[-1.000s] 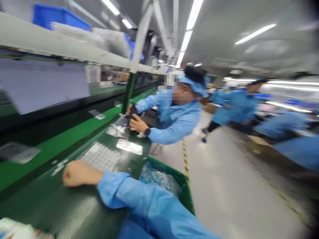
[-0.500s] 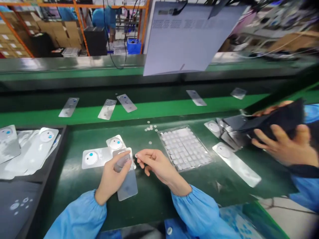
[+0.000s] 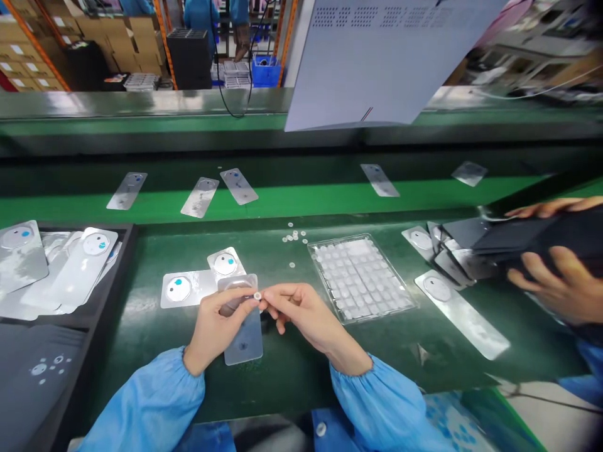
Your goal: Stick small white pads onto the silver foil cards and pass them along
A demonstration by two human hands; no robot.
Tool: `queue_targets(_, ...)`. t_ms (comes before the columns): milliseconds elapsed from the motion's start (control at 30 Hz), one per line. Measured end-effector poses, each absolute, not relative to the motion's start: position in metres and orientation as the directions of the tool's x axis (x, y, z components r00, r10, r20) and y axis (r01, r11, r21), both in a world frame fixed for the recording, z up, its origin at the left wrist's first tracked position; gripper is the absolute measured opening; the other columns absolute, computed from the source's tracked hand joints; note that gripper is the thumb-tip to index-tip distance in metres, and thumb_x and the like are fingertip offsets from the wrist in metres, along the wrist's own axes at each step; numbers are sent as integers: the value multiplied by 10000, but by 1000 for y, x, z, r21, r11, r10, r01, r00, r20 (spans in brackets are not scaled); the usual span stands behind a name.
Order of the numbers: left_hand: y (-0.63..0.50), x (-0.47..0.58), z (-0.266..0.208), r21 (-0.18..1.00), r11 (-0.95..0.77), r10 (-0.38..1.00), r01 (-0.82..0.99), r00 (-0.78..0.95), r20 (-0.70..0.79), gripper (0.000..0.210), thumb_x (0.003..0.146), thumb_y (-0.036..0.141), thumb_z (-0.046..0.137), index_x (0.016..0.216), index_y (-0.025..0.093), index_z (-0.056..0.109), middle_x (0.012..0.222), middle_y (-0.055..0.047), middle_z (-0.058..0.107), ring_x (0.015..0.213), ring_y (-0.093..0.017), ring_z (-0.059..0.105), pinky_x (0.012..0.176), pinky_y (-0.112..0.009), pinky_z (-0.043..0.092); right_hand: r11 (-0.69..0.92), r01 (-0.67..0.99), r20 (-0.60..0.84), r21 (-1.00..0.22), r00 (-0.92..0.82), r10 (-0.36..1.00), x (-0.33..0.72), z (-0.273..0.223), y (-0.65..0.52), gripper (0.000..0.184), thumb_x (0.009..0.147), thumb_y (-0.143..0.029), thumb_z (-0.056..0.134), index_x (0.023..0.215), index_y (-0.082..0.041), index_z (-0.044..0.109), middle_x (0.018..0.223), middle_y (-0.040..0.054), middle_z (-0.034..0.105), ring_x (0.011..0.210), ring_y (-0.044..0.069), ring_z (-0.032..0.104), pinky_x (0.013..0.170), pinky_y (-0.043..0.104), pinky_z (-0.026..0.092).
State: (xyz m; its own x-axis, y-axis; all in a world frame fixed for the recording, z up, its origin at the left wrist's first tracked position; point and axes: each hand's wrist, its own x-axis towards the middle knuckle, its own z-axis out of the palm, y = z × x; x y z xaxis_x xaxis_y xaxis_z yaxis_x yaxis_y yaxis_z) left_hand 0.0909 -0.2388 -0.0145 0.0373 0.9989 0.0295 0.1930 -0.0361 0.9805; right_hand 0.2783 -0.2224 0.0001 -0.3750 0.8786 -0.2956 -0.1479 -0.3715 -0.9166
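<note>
A small white ring-shaped piece (image 3: 257,295) is at the meeting fingertips of both hands. My left hand (image 3: 217,326) closes thumb and forefinger on its left side. From the right, my right hand (image 3: 301,317) pinches close against it, its other fingers curled. Below them a grey translucent phone-shaped panel (image 3: 244,345) lies on the bench, its upper part partly hidden by my left hand. Two similar silvery panels, one upright (image 3: 225,262) and one sideways (image 3: 179,289), lie beside it, each with a white disc and blue dot.
A clear tray of white round pieces (image 3: 360,276) lies right of my hands, with several loose rings (image 3: 294,236) behind it. At left, a black tray (image 3: 106,282) holds stacked panels. A co-worker's hand (image 3: 560,282) grips dark panels at right. More panels (image 3: 239,186) lie on the green strip.
My left hand's fingers have left the panel and closed in at the white ring beside my right fingertips. The co-worker's hands and dark panels appear further right; the whole view has shifted slightly.
</note>
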Motion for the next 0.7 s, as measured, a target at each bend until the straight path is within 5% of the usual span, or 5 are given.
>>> queue_targets(367,-241,89,-14,981,-84,991,172,118,64,187,853,334,805,1024,270,846,1016,-56,816,944,-272,764,883,-362,606,-245,64,-249,-967,-409,878,281,15,-221,423,805,-585,805,817,-163,774,697,-3,611,522,87,477,420,201,460)
queue_targets(700,-238,89,-20,982,-146,989,116,10,146,63,773,230,862,834,235,846,836,-20,812,782,-199,766,720,-254,609,-254,22,-240,-967,-412,879,273,6,-226,456,817,-618,777,765,-168,723,722,10,633,552,103,513,429,207,483)
